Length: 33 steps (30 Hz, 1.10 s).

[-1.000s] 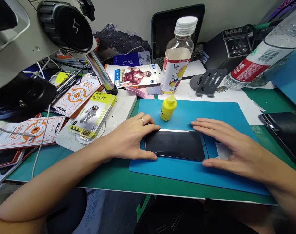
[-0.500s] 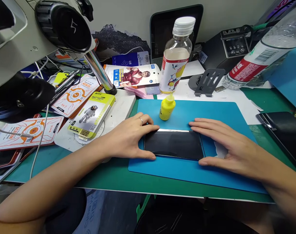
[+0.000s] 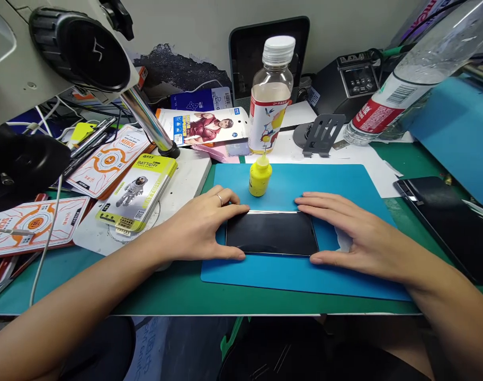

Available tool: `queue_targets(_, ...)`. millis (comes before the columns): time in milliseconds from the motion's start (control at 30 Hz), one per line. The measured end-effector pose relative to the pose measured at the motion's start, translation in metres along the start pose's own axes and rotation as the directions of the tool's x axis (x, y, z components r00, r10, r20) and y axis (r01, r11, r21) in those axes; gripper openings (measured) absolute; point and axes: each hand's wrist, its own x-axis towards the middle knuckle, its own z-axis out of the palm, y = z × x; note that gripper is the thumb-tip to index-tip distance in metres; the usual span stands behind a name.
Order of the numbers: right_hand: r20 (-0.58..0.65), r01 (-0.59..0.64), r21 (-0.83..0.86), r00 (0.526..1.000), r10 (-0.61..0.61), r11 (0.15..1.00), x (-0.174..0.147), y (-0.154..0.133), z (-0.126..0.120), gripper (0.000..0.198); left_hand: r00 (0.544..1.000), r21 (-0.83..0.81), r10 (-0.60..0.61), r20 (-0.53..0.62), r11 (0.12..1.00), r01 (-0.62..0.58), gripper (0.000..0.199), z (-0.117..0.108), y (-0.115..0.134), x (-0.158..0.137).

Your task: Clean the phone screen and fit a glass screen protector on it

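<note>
A black smartphone, its dark screen facing up, lies lengthwise across a blue work mat. My left hand grips its left end, thumb on the near edge and fingers at the far edge. At the right end my right hand does the same, thumb at the near corner and fingers along the far edge. Under my right palm a scrap of white material shows in part. Just beyond the phone stands a small yellow squeeze bottle with a pointed tip.
Behind stands a drink bottle; a water bottle leans near a black phone stand. Left are a microscope, a battery box and screen boxes. Another dark phone-like slab lies right.
The whole view has shifted, so things appear further left. Both hands stay at the phone's ends with nearly the same hold, and the phone keeps its place on the mat.
</note>
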Motion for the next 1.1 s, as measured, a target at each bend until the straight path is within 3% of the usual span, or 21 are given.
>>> queue_targets(1100,-0.015,0.03,-0.017,0.999,-0.03,0.999,-0.0015,0.0018,0.0033,0.077,1.0,-0.022,0.0,0.017,1.0,0.001,0.073,0.0013,0.0004,0.0003)
